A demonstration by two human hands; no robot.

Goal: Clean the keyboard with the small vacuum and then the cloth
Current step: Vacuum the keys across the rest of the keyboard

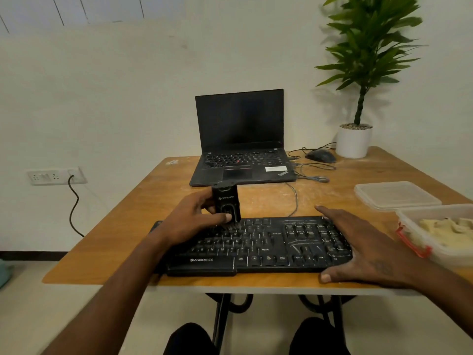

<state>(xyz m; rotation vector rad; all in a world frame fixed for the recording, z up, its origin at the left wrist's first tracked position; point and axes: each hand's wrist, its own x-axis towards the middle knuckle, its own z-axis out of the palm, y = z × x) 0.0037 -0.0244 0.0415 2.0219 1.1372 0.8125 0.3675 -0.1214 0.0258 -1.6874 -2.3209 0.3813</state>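
Keyboard lower centre on table, left hand gripping small vacuum upright, brush on top key rows, right hand fingers spread flat on keyboard's right end.

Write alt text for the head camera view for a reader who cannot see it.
The left hand holds a small black vacuum upright, brush down on a dusty black keyboard, while the right hand steadies its right end. Behind sits an open laptop.

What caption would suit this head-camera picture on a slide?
Left hand brushes small vacuum over dusty keyboard while right hand steadies it.
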